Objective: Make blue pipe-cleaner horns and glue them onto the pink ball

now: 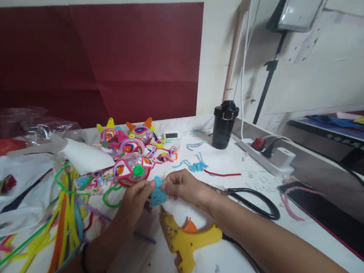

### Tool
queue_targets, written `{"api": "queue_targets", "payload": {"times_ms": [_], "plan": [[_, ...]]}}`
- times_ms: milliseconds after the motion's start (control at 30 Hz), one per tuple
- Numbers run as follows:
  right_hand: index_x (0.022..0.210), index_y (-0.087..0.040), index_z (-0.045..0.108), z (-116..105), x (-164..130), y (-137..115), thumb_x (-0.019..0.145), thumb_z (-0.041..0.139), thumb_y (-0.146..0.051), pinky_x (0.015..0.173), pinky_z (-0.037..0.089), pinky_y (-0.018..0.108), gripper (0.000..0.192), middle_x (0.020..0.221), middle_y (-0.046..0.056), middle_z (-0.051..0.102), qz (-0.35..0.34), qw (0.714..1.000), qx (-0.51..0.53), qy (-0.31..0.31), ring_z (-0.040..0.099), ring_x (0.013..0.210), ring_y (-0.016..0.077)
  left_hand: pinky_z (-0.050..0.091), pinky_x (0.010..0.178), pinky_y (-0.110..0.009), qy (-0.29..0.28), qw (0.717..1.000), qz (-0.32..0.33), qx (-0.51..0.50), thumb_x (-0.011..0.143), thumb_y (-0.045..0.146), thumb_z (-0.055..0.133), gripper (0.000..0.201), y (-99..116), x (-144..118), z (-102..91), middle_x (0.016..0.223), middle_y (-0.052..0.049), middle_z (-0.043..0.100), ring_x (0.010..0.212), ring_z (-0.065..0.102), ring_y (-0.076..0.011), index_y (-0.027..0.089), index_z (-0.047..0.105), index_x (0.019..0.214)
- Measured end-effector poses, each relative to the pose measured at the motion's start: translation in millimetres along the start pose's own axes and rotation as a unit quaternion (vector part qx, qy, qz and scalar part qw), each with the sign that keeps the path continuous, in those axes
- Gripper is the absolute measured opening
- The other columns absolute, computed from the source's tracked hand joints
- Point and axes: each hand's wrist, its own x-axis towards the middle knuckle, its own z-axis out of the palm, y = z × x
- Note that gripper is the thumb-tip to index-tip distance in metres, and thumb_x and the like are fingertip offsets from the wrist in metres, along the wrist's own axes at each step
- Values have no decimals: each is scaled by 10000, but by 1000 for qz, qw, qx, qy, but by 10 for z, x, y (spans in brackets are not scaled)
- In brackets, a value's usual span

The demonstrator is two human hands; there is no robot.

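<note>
— Where is the blue pipe-cleaner piece (pixel 157 193) kept?
— It is pinched between left hand (pixel 135 203) and right hand (pixel 183 187), both grips closed on it, above the worktop (pixel 240 266).
— And the glue gun (pixel 185 240)?
— Laid at five o'clock, within reach.

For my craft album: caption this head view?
Both hands pinch a blue pipe-cleaner piece above a yellow glue gun.

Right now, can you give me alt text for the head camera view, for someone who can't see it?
Two hands, left hand and right hand, pinch a small blue pipe-cleaner piece between them over a white table. A yellow glue gun lies just below, black scissors to the right, and loose pipe cleaners and finished colourful shapes to the left.
</note>
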Motion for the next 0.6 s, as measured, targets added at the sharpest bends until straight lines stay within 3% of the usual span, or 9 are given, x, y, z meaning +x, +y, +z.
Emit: {"api": "queue_targets", "payload": {"times_ms": [233, 600], "plan": [[593, -147, 548, 51, -64, -16, 672, 669, -405, 494, 337, 220, 296, 507, -47, 491, -20, 998, -42, -53, 426, 486, 78, 265, 416, -211, 16, 995, 53, 83, 795, 499, 505, 407, -12, -2, -24, 462, 78, 325, 438, 332, -87, 202, 396, 539], [571, -169, 459, 109, -92, -5, 702, 675, -435, 471, 273, 211, 367, 506, -68, 433, -27, 996, -63, -55, 362, 481, 65, 259, 477, -234, 46, 979, 115, 160, 799, 467, 486, 386, -9, -40, 7, 503, 69, 335, 504, 341, -106, 205, 385, 534]]}}
